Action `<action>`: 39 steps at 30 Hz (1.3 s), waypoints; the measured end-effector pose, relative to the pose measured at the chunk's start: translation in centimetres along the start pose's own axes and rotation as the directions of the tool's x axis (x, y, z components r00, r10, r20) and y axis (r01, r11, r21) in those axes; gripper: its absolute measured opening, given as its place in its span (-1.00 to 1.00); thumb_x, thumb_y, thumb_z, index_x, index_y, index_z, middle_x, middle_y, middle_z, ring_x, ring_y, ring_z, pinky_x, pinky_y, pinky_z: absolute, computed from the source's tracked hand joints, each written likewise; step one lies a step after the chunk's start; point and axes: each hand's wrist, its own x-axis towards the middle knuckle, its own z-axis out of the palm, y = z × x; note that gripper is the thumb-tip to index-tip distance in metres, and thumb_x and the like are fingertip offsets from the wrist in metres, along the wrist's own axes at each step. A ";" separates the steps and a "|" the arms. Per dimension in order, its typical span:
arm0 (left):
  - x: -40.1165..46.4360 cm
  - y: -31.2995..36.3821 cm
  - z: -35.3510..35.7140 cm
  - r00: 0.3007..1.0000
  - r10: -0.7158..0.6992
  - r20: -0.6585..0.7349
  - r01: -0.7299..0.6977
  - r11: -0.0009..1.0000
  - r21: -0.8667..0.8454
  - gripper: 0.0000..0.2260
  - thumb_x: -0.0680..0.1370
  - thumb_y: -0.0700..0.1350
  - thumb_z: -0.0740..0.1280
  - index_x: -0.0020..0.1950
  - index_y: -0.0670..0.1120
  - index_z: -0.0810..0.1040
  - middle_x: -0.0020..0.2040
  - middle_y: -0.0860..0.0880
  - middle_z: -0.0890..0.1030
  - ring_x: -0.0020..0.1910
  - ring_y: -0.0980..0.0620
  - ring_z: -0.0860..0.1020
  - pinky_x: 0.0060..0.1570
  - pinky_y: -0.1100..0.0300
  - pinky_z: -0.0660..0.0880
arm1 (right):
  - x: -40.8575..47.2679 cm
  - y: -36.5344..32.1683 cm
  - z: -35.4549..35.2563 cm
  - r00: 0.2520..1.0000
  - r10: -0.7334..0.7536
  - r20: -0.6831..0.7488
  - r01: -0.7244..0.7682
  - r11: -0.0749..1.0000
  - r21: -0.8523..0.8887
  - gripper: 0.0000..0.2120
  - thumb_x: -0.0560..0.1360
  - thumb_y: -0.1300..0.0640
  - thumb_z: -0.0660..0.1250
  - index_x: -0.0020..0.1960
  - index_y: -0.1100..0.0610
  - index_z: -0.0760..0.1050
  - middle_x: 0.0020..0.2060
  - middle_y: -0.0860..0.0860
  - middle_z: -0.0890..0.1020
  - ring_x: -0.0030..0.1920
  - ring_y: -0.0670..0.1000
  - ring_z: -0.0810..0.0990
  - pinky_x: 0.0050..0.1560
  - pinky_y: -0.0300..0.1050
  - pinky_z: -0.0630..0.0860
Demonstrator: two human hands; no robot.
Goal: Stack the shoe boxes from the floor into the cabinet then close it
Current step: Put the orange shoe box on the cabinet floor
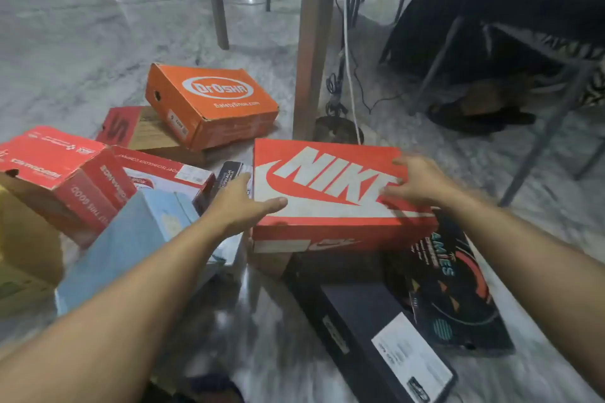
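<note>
The left forearm [137,285] and right forearm [523,249], both bare, stretch from the near corners toward the middle, the left hand [242,206] with its thumb straight out to the right and fingers pointing far, the right hand [417,180] palm down, blurred, fingers spread leftward.

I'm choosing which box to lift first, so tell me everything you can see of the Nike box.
The Nike box is red-orange cardboard with its lid shut. The top has a scuffed white panel with a red swoosh and NIKE lettering. The near side bears a white label and a swoosh. Its near right corner overlaps a black box. The left hand touches its left edge, the right hand its right.
</note>
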 end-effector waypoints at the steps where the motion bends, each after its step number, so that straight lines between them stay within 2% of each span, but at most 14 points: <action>1: 0.1 0.6 0.3 1.000 0.002 0.006 -0.002 1.000 -0.031 -0.47 0.43 0.09 0.48 0.33 0.02 0.40 0.13 0.10 0.53 0.09 0.05 0.54 -0.14 0.22 0.51 | 0.0 0.7 0.4 1.000 0.017 -0.004 -0.017 1.000 0.010 -0.27 0.26 -0.24 0.50 0.32 0.11 0.49 0.27 0.09 0.57 0.21 0.13 0.55 0.19 0.01 0.50; 3: 0.5 0.9 0.7 0.998 0.044 0.042 -0.042 0.997 -0.059 -0.40 0.38 0.05 0.55 0.33 0.08 0.35 0.15 0.12 0.53 0.10 0.07 0.54 -0.12 0.25 0.52 | -0.4 1.8 0.9 0.998 0.053 0.024 -0.055 0.996 0.071 -0.20 0.18 -0.33 0.47 0.31 0.05 0.47 0.25 0.05 0.58 0.18 0.10 0.57 0.18 -0.03 0.51; 7: 1.1 -0.1 1.7 0.989 0.093 0.111 -0.087 0.994 -0.059 -0.09 0.16 0.18 0.62 0.39 0.16 0.24 0.26 0.12 0.50 0.23 0.06 0.53 0.16 0.06 0.56 | -1.3 3.5 1.9 0.984 0.114 0.137 -0.151 0.941 0.302 -0.17 0.29 -0.19 0.56 0.44 0.02 0.32 0.28 0.01 0.57 0.18 0.04 0.56 0.21 -0.08 0.48; 12: 0.6 -0.6 2.2 0.993 0.084 0.079 -0.078 0.994 -0.078 0.07 0.05 0.16 0.65 0.43 0.07 0.17 0.23 0.09 0.52 0.23 0.03 0.53 0.14 0.00 0.59 | -2.4 3.7 2.3 0.988 0.081 0.134 -0.134 0.883 0.450 -0.12 0.18 -0.21 0.61 0.40 -0.06 0.34 0.16 -0.11 0.56 0.07 -0.03 0.58 0.16 -0.07 0.53; 16: -0.5 0.7 1.1 0.986 0.164 0.025 -0.160 0.981 -0.106 -0.08 0.18 0.06 0.65 0.40 0.08 0.22 0.20 0.16 0.51 0.18 0.14 0.53 0.08 0.20 0.58 | -3.0 3.0 0.8 0.997 0.061 0.044 -0.075 0.858 0.508 -0.07 -0.04 -0.36 0.59 0.26 -0.10 0.45 0.11 -0.07 0.65 0.04 -0.02 0.65 0.19 0.05 0.57; 19: -1.8 2.3 -1.1 0.977 0.213 0.003 -0.211 0.968 -0.137 -0.11 0.21 0.01 0.65 0.40 0.11 0.20 0.15 0.26 0.47 0.14 0.24 0.50 0.00 0.34 0.51 | -3.6 1.7 -1.2 1.000 0.011 0.006 -0.013 0.876 0.483 0.05 0.00 -0.38 0.58 0.39 0.02 0.42 0.13 -0.05 0.64 0.04 0.01 0.65 0.13 0.03 0.60; 21: -2.7 3.2 -3.1 0.973 0.232 -0.021 -0.232 0.961 -0.147 -0.15 0.26 -0.05 0.64 0.38 0.11 0.19 0.13 0.28 0.46 0.09 0.29 0.49 -0.03 0.40 0.49 | -4.0 0.3 -2.6 0.999 -0.036 -0.001 0.032 0.867 0.497 -0.05 0.12 -0.28 0.61 0.40 0.05 0.41 0.10 -0.06 0.62 -0.02 -0.05 0.64 -0.03 -0.09 0.60; 24: -3.7 3.9 -6.3 0.968 0.243 -0.056 -0.248 0.959 -0.139 -0.11 0.24 -0.04 0.65 0.42 0.07 0.19 0.24 0.21 0.48 0.19 0.23 0.50 0.16 0.25 0.50 | -4.7 -2.3 -4.2 0.993 -0.115 -0.011 0.103 0.837 0.538 -0.22 0.16 -0.17 0.62 0.30 -0.01 0.43 0.04 -0.09 0.62 -0.08 -0.15 0.59 -0.20 -0.22 0.52; 27: -5.1 3.9 -9.6 0.962 0.250 -0.108 -0.261 0.960 -0.103 0.09 0.10 0.11 0.68 0.49 0.07 0.16 0.35 0.13 0.47 0.30 0.16 0.48 0.26 0.11 0.49 | -5.3 -5.2 -5.3 0.985 -0.162 -0.050 0.164 0.826 0.539 -0.29 0.15 -0.17 0.62 0.21 -0.06 0.44 0.04 -0.09 0.63 -0.04 -0.09 0.62 -0.13 -0.17 0.58; 30: -7.4 3.9 -12.5 0.952 0.253 -0.172 -0.271 0.958 -0.090 -0.01 0.15 0.01 0.69 0.46 0.09 0.24 0.30 0.17 0.51 0.25 0.22 0.51 0.19 0.23 0.51 | -5.9 -8.2 -6.3 0.979 -0.187 -0.083 0.203 0.840 0.502 -0.22 0.06 -0.29 0.62 0.19 -0.08 0.49 0.03 -0.11 0.66 -0.02 -0.04 0.66 0.00 0.01 0.65; 32: -9.3 3.7 -14.3 0.944 0.252 -0.212 -0.275 0.958 -0.084 -0.06 0.11 0.03 0.68 0.41 0.12 0.33 0.25 0.18 0.56 0.22 0.22 0.55 0.22 0.15 0.51 | -6.6 -10.5 -6.9 0.973 -0.211 -0.093 0.229 0.846 0.481 -0.16 -0.04 -0.38 0.60 0.16 -0.08 0.52 -0.01 -0.12 0.68 -0.06 -0.04 0.67 -0.02 0.03 0.66; 34: -11.4 3.2 -16.0 0.937 0.236 -0.259 -0.264 0.961 -0.079 -0.07 0.06 0.07 0.67 0.38 0.10 0.36 0.23 0.16 0.59 0.19 0.22 0.56 0.22 0.18 0.51 | -7.5 -12.9 -7.4 0.968 -0.238 -0.083 0.249 0.849 0.465 -0.15 -0.06 -0.37 0.60 0.13 -0.02 0.55 -0.06 -0.10 0.69 -0.11 -0.02 0.68 -0.17 -0.04 0.65; 37: -14.9 2.6 -18.3 0.910 0.216 -0.353 -0.259 0.963 -0.078 -0.17 0.19 -0.07 0.68 0.37 0.05 0.37 0.19 0.14 0.59 0.07 0.36 0.57 -0.01 0.46 0.50 | -9.3 -16.5 -8.1 0.954 -0.287 -0.090 0.296 0.840 0.454 -0.19 -0.10 -0.33 0.59 0.04 0.04 0.59 -0.15 -0.09 0.70 -0.20 -0.05 0.67 -0.32 -0.19 0.53; 39: -17.5 2.2 -19.8 0.897 0.210 -0.389 -0.255 0.964 -0.068 -0.29 0.25 -0.14 0.66 0.30 0.08 0.42 0.12 0.16 0.62 0.00 0.36 0.59 -0.03 0.43 0.54 | -11.0 -19.0 -8.7 0.932 -0.349 -0.101 0.355 0.816 0.456 -0.26 -0.15 -0.33 0.53 -0.06 0.02 0.61 -0.26 -0.17 0.70 -0.27 -0.17 0.65 -0.38 -0.28 0.48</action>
